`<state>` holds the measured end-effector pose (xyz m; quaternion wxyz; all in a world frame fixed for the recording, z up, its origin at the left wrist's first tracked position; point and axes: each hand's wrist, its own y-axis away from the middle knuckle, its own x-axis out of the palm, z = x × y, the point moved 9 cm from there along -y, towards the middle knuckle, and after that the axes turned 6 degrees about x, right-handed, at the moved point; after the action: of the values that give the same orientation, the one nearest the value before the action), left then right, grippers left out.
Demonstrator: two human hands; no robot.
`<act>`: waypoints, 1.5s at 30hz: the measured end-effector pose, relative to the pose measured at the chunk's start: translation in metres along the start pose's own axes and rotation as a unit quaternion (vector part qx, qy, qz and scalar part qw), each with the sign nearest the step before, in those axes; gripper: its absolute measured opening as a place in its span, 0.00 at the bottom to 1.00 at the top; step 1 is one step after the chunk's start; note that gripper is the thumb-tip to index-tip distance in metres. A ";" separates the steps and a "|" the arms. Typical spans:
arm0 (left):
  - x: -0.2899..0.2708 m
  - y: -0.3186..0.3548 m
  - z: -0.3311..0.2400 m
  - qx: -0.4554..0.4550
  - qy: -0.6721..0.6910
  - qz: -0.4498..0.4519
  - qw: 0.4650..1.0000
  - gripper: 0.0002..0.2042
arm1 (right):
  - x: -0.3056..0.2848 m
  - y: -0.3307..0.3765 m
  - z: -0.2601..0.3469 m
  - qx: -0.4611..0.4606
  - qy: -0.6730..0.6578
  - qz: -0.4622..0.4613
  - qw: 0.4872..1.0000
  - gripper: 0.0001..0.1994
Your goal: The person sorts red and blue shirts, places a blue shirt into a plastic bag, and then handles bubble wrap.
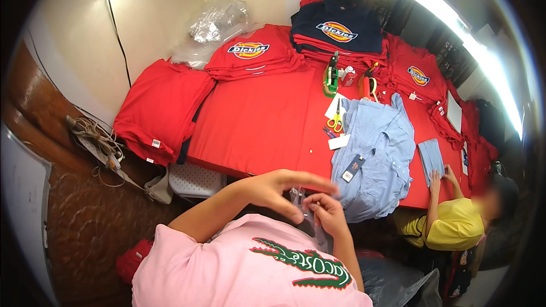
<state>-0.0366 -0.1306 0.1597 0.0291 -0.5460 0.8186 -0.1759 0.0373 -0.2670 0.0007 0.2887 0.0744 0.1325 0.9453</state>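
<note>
Close to my body, my right hand (330, 213) is closed with its fingertips pinching a clear plastic bag (320, 234), which hangs down in front of me. My left hand (277, 189) is just beside it, its fingers spread and slightly blurred by motion, and I see nothing held in it. Beyond my hands, a light blue shirt (381, 136) lies loosely spread on the red-covered table (250, 119). A dark hang tag (354, 168) rests on the shirt's near left part. Part of the bag is hidden behind my fingers.
Folded red shirts (165, 102) and a navy shirt (335, 25) are piled along the table's far side. A green tape dispenser (331, 77) and yellow scissors (336, 120) are behind the blue shirt. At right, a person in yellow (455, 224) handles a folded blue garment (431, 159).
</note>
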 end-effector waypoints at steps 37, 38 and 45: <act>-0.260 0.042 0.047 -0.074 -0.282 -0.176 0.940 0.08 | 0.029 -0.193 0.121 -0.108 0.138 -0.031 0.984 0.13; -0.264 0.041 0.047 -0.059 -0.299 -0.175 0.936 0.09 | 0.030 -0.198 0.118 -0.097 0.121 -0.037 0.987 0.12; -0.297 0.042 0.080 -0.102 -0.357 -0.219 0.902 0.15 | 0.036 -0.212 0.090 -0.020 0.213 -0.079 0.974 0.10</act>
<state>0.0652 0.1319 0.0286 0.2243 -0.7378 0.6264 0.1140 0.1388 -0.0584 0.0269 0.3285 -0.1455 0.1775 0.9162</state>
